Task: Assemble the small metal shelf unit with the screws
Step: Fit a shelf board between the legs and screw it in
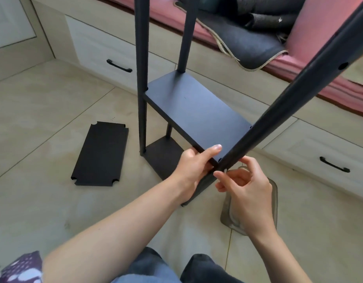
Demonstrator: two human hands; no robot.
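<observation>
A black metal shelf unit stands on the tiled floor, with a middle shelf panel (pixel 194 111) fixed between upright poles and a lower panel (pixel 162 154) beneath it. A near pole (pixel 294 92) leans diagonally across the view toward me. My left hand (pixel 193 166) grips the near corner of the middle panel, thumb on top. My right hand (pixel 243 184) pinches a small pale screw (pixel 225 170) against the pole at that corner. A loose black shelf panel (pixel 101 154) lies flat on the floor to the left.
A clear plastic tray (pixel 252 207) sits on the floor under my right hand. Beige drawers with black handles (pixel 119 66) run along the back, topped by a pink cushion (pixel 339 88) with dark fabric. My knees (pixel 176 268) are at the bottom edge.
</observation>
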